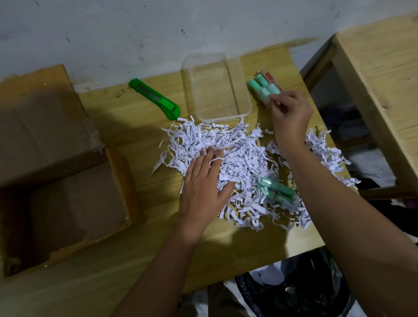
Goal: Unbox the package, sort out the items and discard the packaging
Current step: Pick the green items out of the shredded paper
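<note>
1. The pale wooden counter (pixel 139 238) carries a loose heap of white shredded paper strips (pixel 230 157), and half-buried at its near right edge lies a bundle of small green-capped clear tubes (pixel 277 191).
2. That bundle is the relation that matters: its long axis runs slantwise, from upper left down to lower right, and it lies between the two forearms, to the right of the left hand and on the near side of the right hand.
3. The left hand (pixel 202 183) rests flat on the shreds, fingers spread and straight, gripping nothing; its thumb side faces the bundle, so I judge it the nearer hand for that pick.
4. The right hand (pixel 289 115) is far back, fingers loosely curled at the end of a second group of pale green and red tubes (pixel 264 87) already set just right of the clear rectangular plastic tub (pixel 217 88). Whether the fingertips pinch a tube or only touch it I cannot tell.
5. The open brown cardboard box (pixel 59 204) stands well to the left, apparently emptied; the green utility knife (pixel 154 99) lies beyond the heap.
6. A black bin bag (pixel 308 287) gapes below the counter's near edge, ready for the shreds.
</note>
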